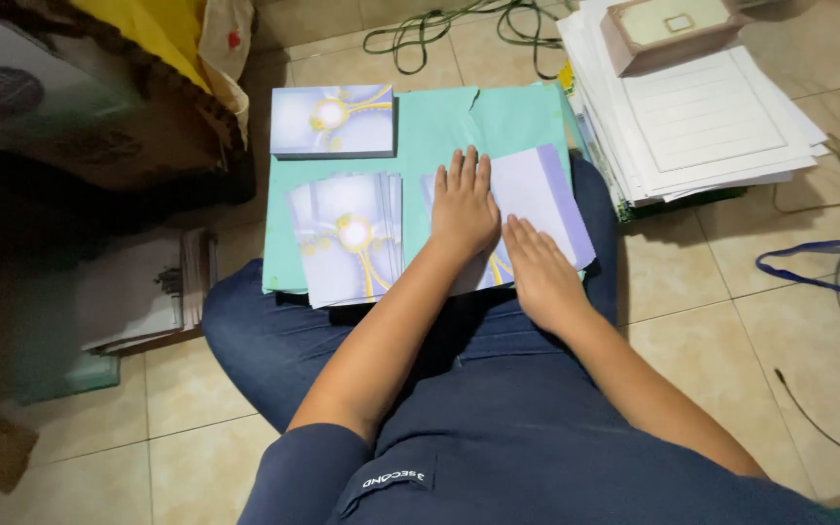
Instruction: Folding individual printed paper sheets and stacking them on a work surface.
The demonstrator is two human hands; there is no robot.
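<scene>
Hands (503,238) flat atop lavender sheet (546,199).

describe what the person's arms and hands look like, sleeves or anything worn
The left hand and right hand are bare: no gloves, rings or watch visible. Both forearms are uncovered. A dark navy sleeve covers the left upper arm, matching the shirt.
</scene>
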